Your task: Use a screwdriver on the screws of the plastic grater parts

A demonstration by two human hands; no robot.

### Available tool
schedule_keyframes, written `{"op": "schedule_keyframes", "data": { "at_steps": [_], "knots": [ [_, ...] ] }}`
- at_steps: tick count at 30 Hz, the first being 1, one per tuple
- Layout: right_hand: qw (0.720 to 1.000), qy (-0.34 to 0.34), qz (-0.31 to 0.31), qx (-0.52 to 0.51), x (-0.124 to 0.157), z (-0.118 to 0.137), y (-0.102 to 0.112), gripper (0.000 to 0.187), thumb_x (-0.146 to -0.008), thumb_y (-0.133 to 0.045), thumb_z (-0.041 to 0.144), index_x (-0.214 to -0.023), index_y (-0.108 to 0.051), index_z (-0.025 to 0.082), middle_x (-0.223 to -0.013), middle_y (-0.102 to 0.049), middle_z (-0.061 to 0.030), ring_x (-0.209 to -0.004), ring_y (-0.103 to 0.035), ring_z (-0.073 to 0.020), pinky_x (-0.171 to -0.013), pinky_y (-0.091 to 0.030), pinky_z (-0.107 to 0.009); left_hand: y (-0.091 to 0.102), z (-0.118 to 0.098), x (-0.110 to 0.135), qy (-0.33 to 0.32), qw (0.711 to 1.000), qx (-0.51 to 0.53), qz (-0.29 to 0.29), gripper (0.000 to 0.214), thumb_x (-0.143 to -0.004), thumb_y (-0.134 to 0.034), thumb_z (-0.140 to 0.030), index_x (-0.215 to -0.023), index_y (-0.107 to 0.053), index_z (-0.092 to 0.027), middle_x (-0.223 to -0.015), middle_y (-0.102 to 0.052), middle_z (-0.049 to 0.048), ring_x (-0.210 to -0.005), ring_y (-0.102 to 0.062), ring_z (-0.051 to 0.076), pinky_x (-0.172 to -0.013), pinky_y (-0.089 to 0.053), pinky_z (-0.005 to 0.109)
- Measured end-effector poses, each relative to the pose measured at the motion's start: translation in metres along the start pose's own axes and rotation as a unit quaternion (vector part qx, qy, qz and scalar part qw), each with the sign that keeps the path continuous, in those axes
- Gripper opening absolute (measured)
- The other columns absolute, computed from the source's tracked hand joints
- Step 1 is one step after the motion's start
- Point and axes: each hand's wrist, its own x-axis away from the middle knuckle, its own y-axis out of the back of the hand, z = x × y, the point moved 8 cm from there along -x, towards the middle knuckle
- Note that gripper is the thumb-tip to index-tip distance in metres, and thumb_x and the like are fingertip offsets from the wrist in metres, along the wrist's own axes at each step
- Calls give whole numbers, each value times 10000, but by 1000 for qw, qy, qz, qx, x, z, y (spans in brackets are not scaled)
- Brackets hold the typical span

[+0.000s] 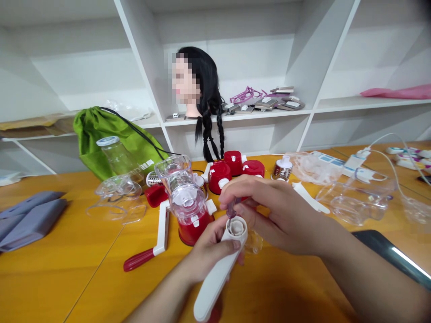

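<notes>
My left hand (210,249) is wrapped round a white crank handle (218,273) and holds it up over the orange table (67,278). My right hand (269,211) pinches a small dark screw-like piece (231,210) and sets it on the round end of the handle. Just behind the hands stands a red and clear hand-crank grater (188,206) with its own white and red crank (158,240) lying to the left.
Red caps (235,168), a metal grater drum (282,169), clear plastic parts (353,202) and a plastic bag lie on the table. A green bag (104,134) and a jar sit at back left, grey cloth (27,217) at far left. A mannequin head stands on the white shelves.
</notes>
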Motion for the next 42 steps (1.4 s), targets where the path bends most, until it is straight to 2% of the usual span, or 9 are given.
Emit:
{"op": "schedule_keyframes", "data": {
  "at_steps": [8,13,17,22,26,32,35,37,42],
  "knots": [
    [1000,10,-7,-5,2,2,-3,259,-973,-495,63,-1157,-607,209,-1058,-701,-32,-951,-652,-122,-846,-535,-241,4,2,-2,2,1000,0,-2,397,-831,-720,-370,-1146,-556,-191,-687,-696,4,-457,-541,107,-379,-439,174],
    [988,-69,-16,-135,4,-18,-2,404,-939,-513,22,-1280,-527,238,-1152,-675,-53,-968,-686,-137,-802,-579,-252,-2,6,-2,14,999,27,25,389,-794,-753,-346,-1093,-560,-189,-714,-688,11,-491,-568,118,-374,-460,179],
    [963,-117,-49,-239,6,-35,-5,266,-966,-543,83,-1194,-553,222,-1201,-659,-78,-957,-701,-150,-765,-596,-265,-8,3,-1,4,998,47,44,365,-802,-741,-311,-1099,-576,-178,-718,-666,10,-511,-578,106,-389,-452,154],
    [948,-148,-115,-257,5,-48,-8,241,-882,-730,172,-1108,-681,241,-1110,-633,-39,-908,-661,-140,-658,-583,-227,-8,2,-3,1,998,60,35,512,-782,-757,-278,-1249,-567,-186,-751,-653,4,-576,-620,126,-395,-466,150],
    [955,-133,-105,-242,2,-44,-8,240,-944,-610,116,-1138,-683,237,-1073,-660,-28,-882,-659,-118,-723,-580,-243,-10,3,-2,8,997,65,33,580,-781,-761,-273,-1314,-547,-193,-793,-653,7,-576,-624,126,-384,-471,158],
    [959,-96,-71,-255,3,-36,-9,273,-948,-507,35,-1128,-610,214,-1117,-683,-47,-923,-659,-125,-781,-566,-275,-14,2,-2,9,997,68,38,488,-785,-752,-255,-1233,-571,-188,-860,-684,25,-509,-591,94,-370,-456,158],
    [949,-109,-70,-287,4,-38,-12,185,-929,-640,110,-1019,-536,233,-1068,-708,-37,-916,-678,-134,-756,-568,-269,-13,1,-3,3,997,63,39,382,-789,-754,-266,-1126,-597,-179,-850,-688,24,-506,-595,91,-385,-461,159],
    [942,-126,-79,-300,5,-41,-12,232,-918,-683,138,-962,-481,242,-1032,-723,-29,-911,-704,-136,-745,-573,-259,-13,1,-3,1,997,60,39,313,-787,-757,-270,-1044,-607,-172,-843,-682,23,-516,-600,90,-394,-460,156],
    [921,-175,-80,-340,5,-44,-15,239,-938,-623,114,-1072,-480,250,-1166,-720,-58,-892,-751,-145,-712,-596,-265,-14,0,-3,-5,997,61,46,297,-790,-752,-273,-1032,-618,-167,-834,-668,22,-522,-592,88,-400,-451,152]
  ]
}}
